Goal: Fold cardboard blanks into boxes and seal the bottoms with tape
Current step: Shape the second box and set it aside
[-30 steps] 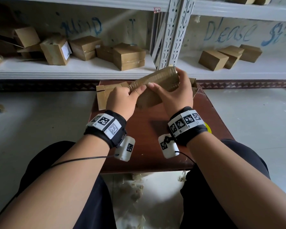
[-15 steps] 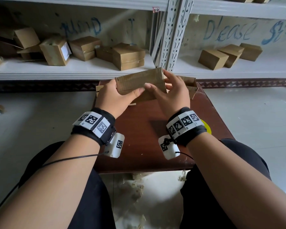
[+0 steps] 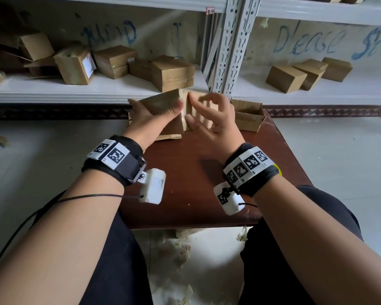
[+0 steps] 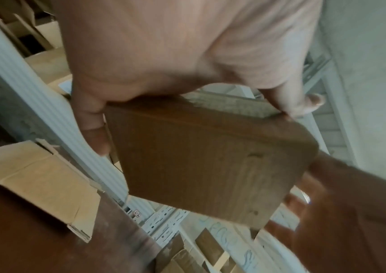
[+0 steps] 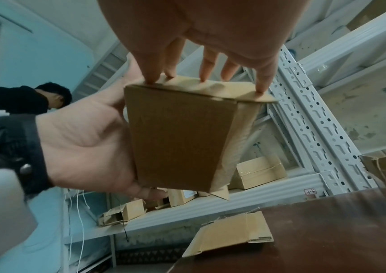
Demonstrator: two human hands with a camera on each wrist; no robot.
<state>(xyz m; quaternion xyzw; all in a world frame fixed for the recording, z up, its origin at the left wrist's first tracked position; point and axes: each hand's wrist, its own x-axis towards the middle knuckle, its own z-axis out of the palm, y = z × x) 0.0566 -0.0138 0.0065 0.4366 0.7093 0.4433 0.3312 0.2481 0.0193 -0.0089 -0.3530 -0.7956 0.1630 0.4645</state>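
While left hand (image 3: 150, 119) grips, box (image 3: 163, 104) has turned.

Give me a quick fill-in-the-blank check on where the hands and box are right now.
1. The box is gripped by the ____ hand.
2. The right hand presses the box's end flaps with its ____.
3. Flat blanks lie on the ____ table.

Missing: left; fingertips; brown
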